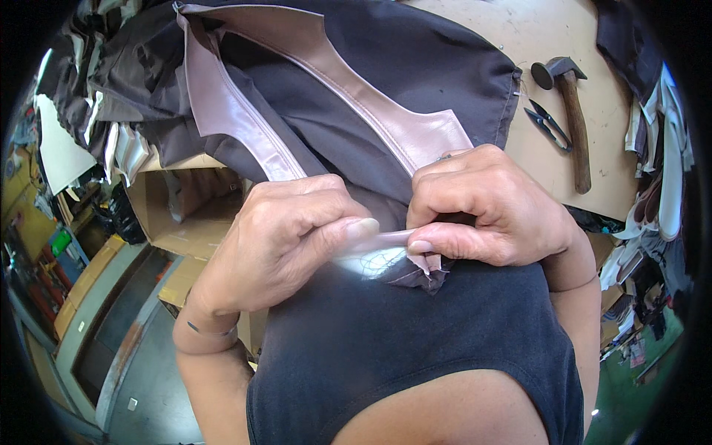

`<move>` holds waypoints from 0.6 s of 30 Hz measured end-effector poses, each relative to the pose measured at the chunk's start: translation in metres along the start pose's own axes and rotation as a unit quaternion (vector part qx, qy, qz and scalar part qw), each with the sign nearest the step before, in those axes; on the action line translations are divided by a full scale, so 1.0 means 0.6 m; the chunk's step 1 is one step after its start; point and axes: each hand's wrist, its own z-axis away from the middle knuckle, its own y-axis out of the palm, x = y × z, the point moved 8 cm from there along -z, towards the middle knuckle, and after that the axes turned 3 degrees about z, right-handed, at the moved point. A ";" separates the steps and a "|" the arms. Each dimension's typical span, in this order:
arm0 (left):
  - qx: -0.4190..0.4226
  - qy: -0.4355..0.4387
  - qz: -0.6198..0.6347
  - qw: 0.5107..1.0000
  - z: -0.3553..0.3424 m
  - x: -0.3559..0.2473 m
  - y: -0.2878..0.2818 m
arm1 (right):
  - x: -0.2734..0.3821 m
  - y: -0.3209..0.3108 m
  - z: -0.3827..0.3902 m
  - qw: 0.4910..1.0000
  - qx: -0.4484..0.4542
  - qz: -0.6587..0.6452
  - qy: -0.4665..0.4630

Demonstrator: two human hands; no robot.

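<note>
Pink leather edge (pixel 394 239) between both hands (pixel 293 241) (pixel 493 204)

The pink leather-like piece (pixel 426 137), running from upper left to centre, looks smooth and glossy, with the dark cloth (pixel 430 67) around it a smooth woven fabric with a soft sheen. At upper right, the hammer (pixel 575 122) pairs a dull metal head with a worn wooden handle. The shirt (pixel 334 334) at lower centre is matt cloth; the box (pixel 185 236) at left is brown cardboard.
</note>
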 end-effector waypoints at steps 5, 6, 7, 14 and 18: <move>0.065 -0.010 -0.033 0.997 -0.003 -0.002 0.007 | -0.001 0.000 0.001 1.000 -0.009 0.015 0.007; 0.076 -0.008 -0.034 0.997 -0.004 -0.003 0.009 | -0.001 0.001 0.000 1.000 -0.011 0.020 0.013; 0.086 -0.007 -0.035 0.996 -0.007 -0.004 0.010 | -0.001 0.001 0.000 0.999 -0.012 0.024 0.019; 0.119 0.007 -0.004 0.993 -0.015 -0.006 0.014 | -0.001 -0.004 0.002 0.999 -0.027 0.042 0.008; 0.129 -0.019 0.000 0.991 -0.028 -0.008 0.030 | 0.002 -0.005 0.003 0.997 -0.060 0.038 -0.022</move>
